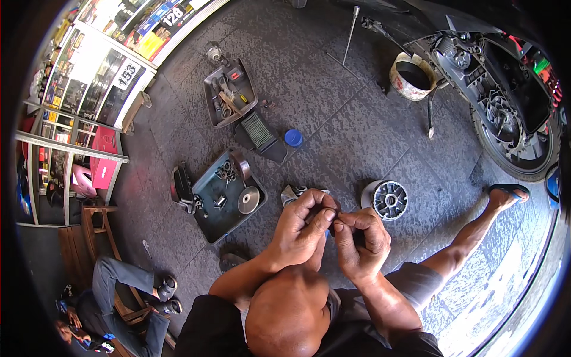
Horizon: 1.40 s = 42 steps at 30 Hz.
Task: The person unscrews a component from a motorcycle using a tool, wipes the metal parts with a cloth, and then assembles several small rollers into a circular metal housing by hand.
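Note:
Close together over the floor, my left hand point(306, 229) and my right hand point(361, 241) meet at the fingertips. Both are closed in a pinch on something small and dark, too hidden to name. Just beyond the right hand stands a round, ribbed metal part point(390, 201), like a scooter pulley. A grey cloth-like thing point(290, 194) lies partly hidden behind the left hand. To the left is a dark tray point(215, 231) with small metal parts, a round metal disc point(248, 200) and a brown ring-shaped part point(239, 165).
Farther off lie a tool bin point(229, 122), a pleated air filter point(257, 131), a blue cap point(293, 138) and a T-handle wrench point(350, 41). A scooter point(499, 113) with exposed engine parts stands right, beside a bucket point(410, 88). Another person point(116, 297) sits left, near display shelves point(89, 71).

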Each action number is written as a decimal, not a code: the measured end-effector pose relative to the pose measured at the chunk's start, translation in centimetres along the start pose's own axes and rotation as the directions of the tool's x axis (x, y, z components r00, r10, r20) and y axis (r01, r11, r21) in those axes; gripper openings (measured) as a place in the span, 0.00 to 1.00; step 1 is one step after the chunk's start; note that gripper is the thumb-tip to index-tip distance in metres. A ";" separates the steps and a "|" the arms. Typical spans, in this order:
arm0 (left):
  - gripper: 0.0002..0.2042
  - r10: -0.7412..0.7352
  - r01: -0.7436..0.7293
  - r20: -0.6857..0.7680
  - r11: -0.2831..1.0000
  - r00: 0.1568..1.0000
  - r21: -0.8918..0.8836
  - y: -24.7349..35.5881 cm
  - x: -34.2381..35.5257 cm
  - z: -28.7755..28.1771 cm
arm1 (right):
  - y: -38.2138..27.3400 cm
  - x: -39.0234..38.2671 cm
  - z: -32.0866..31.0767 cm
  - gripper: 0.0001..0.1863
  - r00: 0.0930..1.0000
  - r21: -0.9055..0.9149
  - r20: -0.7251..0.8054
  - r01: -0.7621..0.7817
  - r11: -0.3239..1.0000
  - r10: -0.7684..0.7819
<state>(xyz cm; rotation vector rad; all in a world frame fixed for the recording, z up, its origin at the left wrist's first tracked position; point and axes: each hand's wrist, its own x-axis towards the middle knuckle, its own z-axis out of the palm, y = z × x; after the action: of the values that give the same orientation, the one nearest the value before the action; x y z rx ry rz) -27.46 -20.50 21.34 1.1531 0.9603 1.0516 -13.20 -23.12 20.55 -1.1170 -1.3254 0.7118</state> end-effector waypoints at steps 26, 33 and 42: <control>0.04 0.267 -0.264 0.034 0.912 0.963 0.313 0.2 -0.2 -0.3 | -1.0 0.8 -1.2 0.08 0.715 0.517 0.306 -0.679 0.522 0.628; 0.05 0.354 -0.359 0.082 0.858 0.932 0.368 -0.1 0.0 -0.1 | -0.7 1.2 -1.7 0.06 0.521 0.579 0.603 -0.807 0.117 0.604; 0.05 0.289 -0.283 0.023 0.915 0.957 0.288 -0.9 0.1 -0.3 | -0.2 0.6 -1.3 0.07 0.513 0.584 0.631 -0.808 0.079 0.582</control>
<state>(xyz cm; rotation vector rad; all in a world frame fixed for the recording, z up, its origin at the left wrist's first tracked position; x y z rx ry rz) -27.60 -20.43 20.43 1.5642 1.0031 1.1831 -11.88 -22.88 21.10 -0.7445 -0.2618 2.0708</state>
